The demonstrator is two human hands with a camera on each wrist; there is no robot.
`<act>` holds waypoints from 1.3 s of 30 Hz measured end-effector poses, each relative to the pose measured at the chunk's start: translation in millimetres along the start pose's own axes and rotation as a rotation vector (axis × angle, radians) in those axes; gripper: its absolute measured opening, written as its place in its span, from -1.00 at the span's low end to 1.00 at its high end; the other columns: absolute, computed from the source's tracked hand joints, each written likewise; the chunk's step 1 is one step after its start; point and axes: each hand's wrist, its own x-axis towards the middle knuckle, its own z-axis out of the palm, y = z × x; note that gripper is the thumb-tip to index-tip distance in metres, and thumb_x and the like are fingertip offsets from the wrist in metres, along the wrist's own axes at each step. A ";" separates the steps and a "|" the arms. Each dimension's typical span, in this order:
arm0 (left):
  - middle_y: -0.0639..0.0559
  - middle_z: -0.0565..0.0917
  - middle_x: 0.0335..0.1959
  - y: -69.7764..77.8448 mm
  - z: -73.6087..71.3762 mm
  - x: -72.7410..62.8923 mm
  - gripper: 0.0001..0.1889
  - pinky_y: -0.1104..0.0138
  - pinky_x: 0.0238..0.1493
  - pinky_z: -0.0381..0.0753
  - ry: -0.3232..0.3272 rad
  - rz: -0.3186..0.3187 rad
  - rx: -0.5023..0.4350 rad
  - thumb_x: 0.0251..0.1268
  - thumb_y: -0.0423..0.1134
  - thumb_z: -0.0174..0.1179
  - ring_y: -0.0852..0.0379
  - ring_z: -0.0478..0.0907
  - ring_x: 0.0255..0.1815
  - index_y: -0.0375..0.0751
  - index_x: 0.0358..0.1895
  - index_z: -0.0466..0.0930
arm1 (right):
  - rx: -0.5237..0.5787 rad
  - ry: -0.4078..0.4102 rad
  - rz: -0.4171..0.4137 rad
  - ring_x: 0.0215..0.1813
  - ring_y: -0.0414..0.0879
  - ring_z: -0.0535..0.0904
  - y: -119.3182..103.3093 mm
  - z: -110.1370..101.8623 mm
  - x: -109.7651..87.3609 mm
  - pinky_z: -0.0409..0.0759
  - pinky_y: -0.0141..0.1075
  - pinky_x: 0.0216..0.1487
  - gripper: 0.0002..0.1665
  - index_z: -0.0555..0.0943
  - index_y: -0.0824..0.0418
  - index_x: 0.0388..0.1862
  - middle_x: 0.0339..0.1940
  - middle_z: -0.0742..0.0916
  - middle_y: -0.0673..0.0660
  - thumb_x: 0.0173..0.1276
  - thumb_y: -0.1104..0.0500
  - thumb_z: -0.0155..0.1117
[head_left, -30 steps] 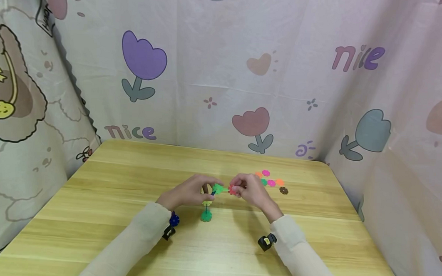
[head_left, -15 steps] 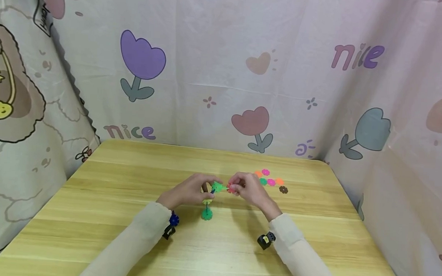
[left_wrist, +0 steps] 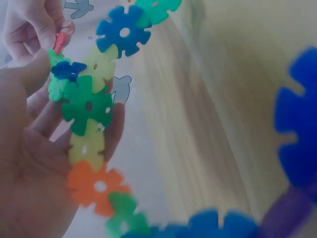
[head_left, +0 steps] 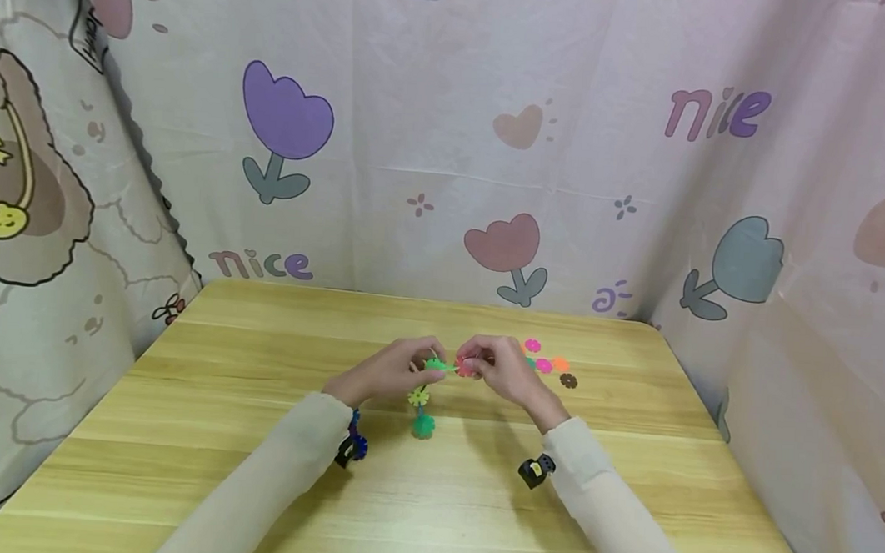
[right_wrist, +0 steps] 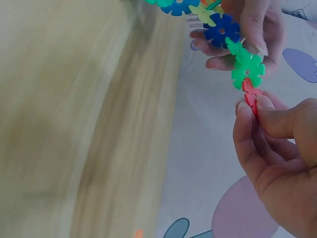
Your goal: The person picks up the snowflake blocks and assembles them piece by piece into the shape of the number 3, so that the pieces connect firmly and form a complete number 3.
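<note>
Grip of the left hand (head_left: pixel 392 372) is pinching a bright-green notched plastic disc (right_wrist: pixel 253 64) in a multicoloured disc chain (left_wrist: pixel 101 105) trailing nearer; the right hand (head_left: pixel 507 372) is pinching a red notched plastic disc (right_wrist: pixel 249 94) meeting the green one. Pinching near the joint, pushing slot straight into slot, is probably serving best. Farther right, a loose pink disc (head_left: pixel 544 366) and a brown disc (head_left: pixel 569 381) are lying on the wooden surface (head_left: pixel 438 510).

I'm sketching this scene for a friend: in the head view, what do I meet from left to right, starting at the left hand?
Left hand, light green piece, red piece, right hand, lower pink piece, rightmost orange piece, brown piece.
</note>
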 end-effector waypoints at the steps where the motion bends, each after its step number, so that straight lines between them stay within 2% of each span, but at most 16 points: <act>1: -0.07 0.79 -0.10 -0.1 0.1 1.7 -0.84 0.29 -0.06 0.71 -0.001 0.002 -0.019 0.54 -0.14 0.21 0.09 0.73 -0.19 0.02 0.07 0.54 | -0.002 0.003 0.001 -0.35 -0.03 0.73 0.1 -1.2 0.4 0.78 -0.09 -0.27 -0.84 0.74 0.32 -0.13 -0.33 0.82 0.20 0.40 0.45 0.30; 4: -0.23 0.80 -0.19 0.3 -0.2 6.5 -0.84 0.27 -0.12 0.73 -0.002 0.010 -0.078 0.56 -0.18 0.18 0.06 0.75 -0.24 -0.07 0.07 0.52 | 0.000 0.015 0.011 -0.35 -0.07 0.73 0.2 -5.8 1.9 0.78 -0.16 -0.27 -0.86 0.74 0.31 -0.11 -0.29 0.82 0.21 0.41 0.42 0.32; 7: -0.28 0.79 -0.14 -0.9 -1.2 9.6 -0.74 0.28 -0.17 0.72 0.022 0.006 -0.098 0.58 -0.18 0.16 0.12 0.72 -0.32 -0.12 0.19 0.46 | 0.010 0.048 0.040 -0.32 0.02 0.75 2.8 -12.9 3.1 0.78 -0.21 -0.26 -0.83 0.71 0.32 -0.02 -0.23 0.82 0.25 0.45 0.35 0.32; 11: -0.22 0.73 0.05 -4.7 -3.4 9.0 -0.52 0.27 -0.13 0.73 0.075 -0.015 -0.097 0.60 -0.13 0.14 0.16 0.72 -0.30 0.05 0.46 0.29 | 0.000 0.103 0.117 -0.23 0.23 0.76 14.6 -27.2 2.7 0.77 -0.28 -0.26 -0.77 0.68 0.34 0.07 -0.15 0.79 0.34 0.50 0.29 0.28; 15: -0.16 0.64 0.17 -7.9 -6.3 6.0 -0.38 0.23 -0.15 0.75 0.108 -0.008 -0.110 0.62 -0.12 0.10 0.02 0.75 -0.23 0.29 0.61 0.10 | -0.077 0.137 0.173 -0.21 0.25 0.74 35.3 -41.4 1.1 0.73 -0.32 -0.30 -0.79 0.68 0.40 0.02 -0.15 0.78 0.37 0.49 0.33 0.26; 17: -0.15 0.60 0.18 -8.9 -7.8 4.7 -0.35 0.26 -0.15 0.75 0.116 0.000 -0.112 0.63 -0.13 0.08 -0.05 0.75 -0.19 0.36 0.62 0.06 | -0.144 0.127 0.185 -0.22 0.20 0.74 47.1 -46.1 0.5 0.73 -0.26 -0.25 -0.81 0.70 0.43 -0.03 -0.17 0.79 0.36 0.46 0.36 0.28; 21: -0.24 0.53 0.19 -8.5 -10.3 2.4 -0.39 0.25 -0.20 0.73 0.113 0.007 -0.173 0.66 -0.17 0.02 -0.21 0.74 -0.08 0.39 0.62 0.10 | -0.290 0.048 0.222 -0.14 0.13 0.72 69.0 -49.5 -1.8 0.73 -0.08 -0.03 -0.85 0.72 0.41 -0.09 -0.14 0.80 0.33 0.40 0.40 0.31; 26: -0.20 0.50 0.15 -5.3 -12.7 0.0 -0.49 0.21 -0.26 0.73 0.141 -0.008 -0.253 0.67 -0.15 0.00 -0.14 0.76 -0.14 0.36 0.55 0.25 | -0.380 -0.022 0.286 0.05 0.26 0.71 87.3 -48.6 -6.9 0.68 0.08 0.18 -0.75 0.69 0.41 0.03 0.07 0.76 0.39 0.38 0.41 0.33; 29: -0.16 0.51 0.11 -3.2 -13.1 -2.1 -0.52 0.19 -0.24 0.76 0.166 -0.012 -0.275 0.65 -0.13 0.04 -0.01 0.76 -0.22 0.28 0.52 0.30 | -0.407 -0.031 0.292 0.08 0.27 0.70 92.6 -46.7 -9.3 0.67 0.09 0.20 -0.73 0.69 0.41 0.00 0.04 0.77 0.38 0.33 0.39 0.39; 32: -0.19 0.51 0.10 -1.4 -12.6 -4.9 -0.52 0.18 -0.22 0.76 0.183 -0.018 -0.292 0.64 -0.10 0.07 0.01 0.76 -0.24 0.21 0.52 0.30 | -0.429 -0.027 0.270 0.03 0.24 0.71 96.6 -44.2 -10.4 0.69 0.07 0.16 -0.76 0.69 0.40 -0.08 -0.05 0.79 0.36 0.27 0.41 0.44; 35: -0.24 0.50 0.17 -1.4 -11.2 -7.3 -0.51 0.19 -0.20 0.77 0.200 -0.028 -0.300 0.64 -0.07 0.07 -0.05 0.76 -0.21 0.26 0.53 0.27 | -0.433 -0.015 0.269 0.00 0.21 0.72 99.4 -41.4 -10.6 0.70 0.04 0.13 -0.77 0.69 0.39 -0.11 -0.09 0.80 0.34 0.24 0.43 0.45; 39: -0.32 0.46 0.25 -3.5 -8.8 -10.5 -0.49 0.18 -0.13 0.78 0.223 -0.035 -0.320 0.66 -0.09 0.04 -0.25 0.75 -0.11 0.40 0.54 0.23 | -0.424 -0.012 0.285 -0.05 0.17 0.71 101.2 -38.4 -9.9 0.70 0.03 0.11 -0.75 0.70 0.39 -0.10 -0.14 0.78 0.32 0.23 0.43 0.47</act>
